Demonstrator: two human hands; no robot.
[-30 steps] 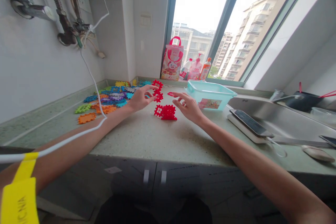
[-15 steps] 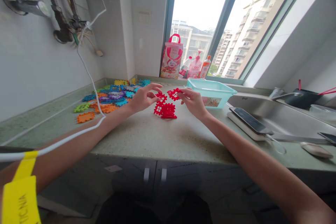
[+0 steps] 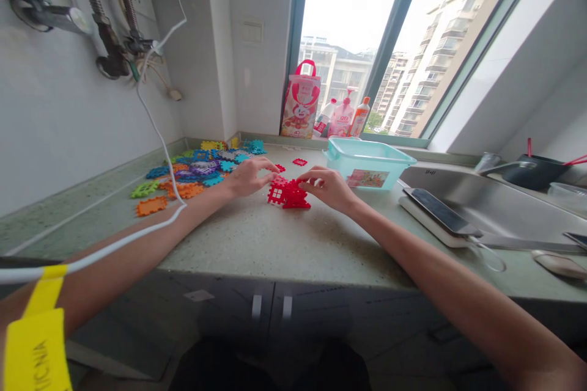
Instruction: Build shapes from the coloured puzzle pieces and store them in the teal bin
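A small box-like structure of red interlocking plastic tiles [image 3: 296, 195] stands on the counter, with a windowed tile on its left front face. My left hand [image 3: 251, 177] is at its upper left edge, thumb and fingers closed on that side. From the right, my right hand [image 3: 328, 187] pinches the upper right edge, fingers bent and the thumb underneath. The fingertips partly cover the top of the structure. Behind it a loose red tile [image 3: 300, 162] lies flat on the counter. Another bit of red [image 3: 280, 168] shows just beyond my left fingertips.
Several colourful tiles [image 3: 202, 168] are heaped at the back left. A white cable [image 3: 158, 128] hangs across my left forearm. A turquoise bin [image 3: 373, 162] stands behind my right hand. A phone [image 3: 438, 211] lies beside the sink [image 3: 495, 208]. Bottles [image 3: 342, 119] line the windowsill.
My right hand has come down and left to the red structure, and the tile it held raised is no longer in the air. My left hand has lowered slightly onto the structure's left side.
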